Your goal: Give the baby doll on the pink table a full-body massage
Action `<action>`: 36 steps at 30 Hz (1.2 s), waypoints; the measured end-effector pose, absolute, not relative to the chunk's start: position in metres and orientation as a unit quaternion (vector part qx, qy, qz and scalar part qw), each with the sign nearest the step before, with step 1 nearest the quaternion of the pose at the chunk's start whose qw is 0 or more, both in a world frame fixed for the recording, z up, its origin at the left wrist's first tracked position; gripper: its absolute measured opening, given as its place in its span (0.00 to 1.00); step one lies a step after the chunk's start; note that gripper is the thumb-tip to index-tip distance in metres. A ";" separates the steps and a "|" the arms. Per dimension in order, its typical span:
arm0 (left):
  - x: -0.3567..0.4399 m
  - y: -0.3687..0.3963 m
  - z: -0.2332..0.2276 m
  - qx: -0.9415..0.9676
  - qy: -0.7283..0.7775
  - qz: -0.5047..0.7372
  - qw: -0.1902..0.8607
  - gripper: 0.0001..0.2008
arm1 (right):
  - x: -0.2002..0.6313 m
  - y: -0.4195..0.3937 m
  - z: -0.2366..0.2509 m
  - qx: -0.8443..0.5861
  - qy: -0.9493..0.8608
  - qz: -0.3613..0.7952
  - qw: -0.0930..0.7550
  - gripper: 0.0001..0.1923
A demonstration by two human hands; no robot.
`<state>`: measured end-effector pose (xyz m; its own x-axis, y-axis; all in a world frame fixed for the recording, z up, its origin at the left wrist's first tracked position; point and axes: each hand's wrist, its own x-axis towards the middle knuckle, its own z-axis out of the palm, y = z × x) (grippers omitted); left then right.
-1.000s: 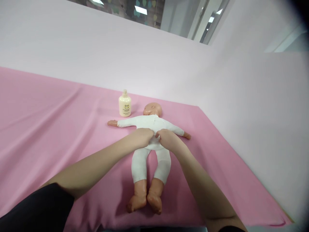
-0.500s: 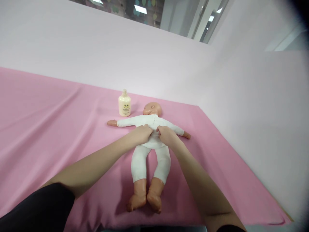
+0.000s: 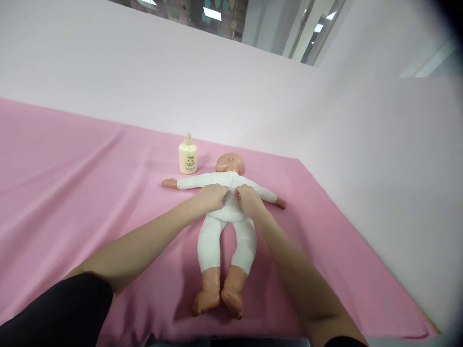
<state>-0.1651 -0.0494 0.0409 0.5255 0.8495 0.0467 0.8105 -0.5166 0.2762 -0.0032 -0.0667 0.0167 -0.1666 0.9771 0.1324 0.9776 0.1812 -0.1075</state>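
Observation:
A baby doll point(image 3: 230, 212) with a white cloth body lies stretched out on a pink cover, its head turned to the left and its arms spread. My left hand point(image 3: 214, 197) rests on the left side of its torso, fingers curled against the white cloth. Opposite it, on the right side, my right hand point(image 3: 248, 199) is bent the same way, thumb and fingers close together. A narrow strip of torso shows between the two hands. The fingertips are partly hidden, so how much cloth they pinch does not show.
A cream pump bottle point(image 3: 188, 156) with a dark printed label stands left of the doll's head, above its outstretched arm. The pink cover point(image 3: 90, 193) has folds on the left. A white wall point(image 3: 181, 82) runs behind and along the right.
Both hands have shifted slightly up the torso toward the doll's head. The left hand now lies flatter, with its knuckles further round. The doll and bottle keep their places.

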 end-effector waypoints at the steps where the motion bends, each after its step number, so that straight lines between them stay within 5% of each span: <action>1: -0.165 -0.050 0.042 0.870 0.475 0.079 0.106 0.13 | -0.003 -0.067 0.017 -0.639 -0.765 -0.004 0.083 0.14; 24: -0.162 -0.027 0.014 0.870 0.465 0.160 -0.027 0.14 | 0.012 -0.050 -0.005 -0.627 -0.739 -0.028 0.243 0.18; 36: -0.167 -0.014 0.002 0.861 0.458 0.222 0.013 0.15 | 0.026 -0.034 -0.024 -0.626 -0.707 0.021 0.329 0.18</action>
<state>-0.1667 -0.0141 0.0017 0.4819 0.7940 0.3706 0.7821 -0.5805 0.2268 0.0259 -0.0339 -0.0244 0.0007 0.8989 0.4382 0.8714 0.2145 -0.4413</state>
